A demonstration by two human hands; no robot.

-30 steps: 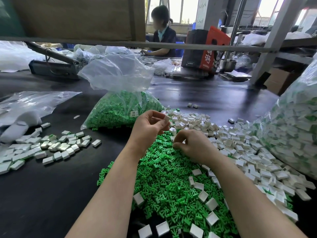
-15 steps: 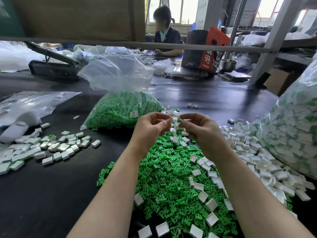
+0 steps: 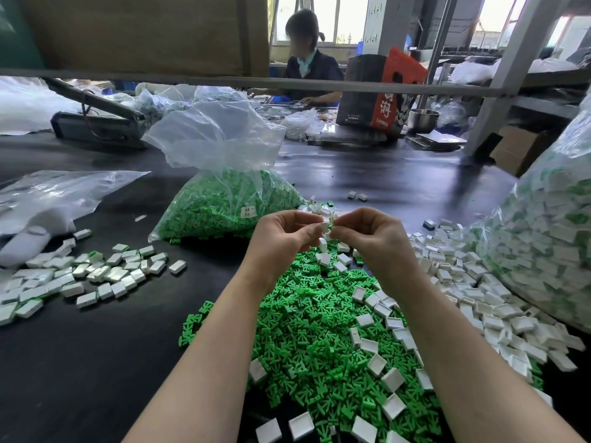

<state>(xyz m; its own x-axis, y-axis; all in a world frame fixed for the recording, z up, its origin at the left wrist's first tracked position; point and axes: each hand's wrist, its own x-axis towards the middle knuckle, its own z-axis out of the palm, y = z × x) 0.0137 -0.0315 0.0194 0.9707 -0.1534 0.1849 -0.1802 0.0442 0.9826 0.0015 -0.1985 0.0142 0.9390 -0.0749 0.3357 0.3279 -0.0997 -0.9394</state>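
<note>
My left hand [image 3: 284, 238] pinches a small white plastic shell [image 3: 324, 226] above the table. My right hand [image 3: 374, 238] pinches a small green plastic piece [image 3: 331, 220] right against that shell, fingertips of both hands meeting. Below them lies a heap of loose green pieces [image 3: 319, 334] with white shells scattered over it. A wide spread of white shells [image 3: 473, 292] lies to the right.
A clear bag of green pieces [image 3: 224, 203] stands behind the heap. A big bag of white-and-green parts [image 3: 543, 238] bulges at the right. Assembled white tiles [image 3: 89, 273] lie at the left beside plastic bags [image 3: 48, 199]. Another person [image 3: 310, 68] works across the black table [image 3: 80, 362].
My right hand rose from the pile with a green piece and came up to my left hand. The two hands now meet at the fingertips over the heap.
</note>
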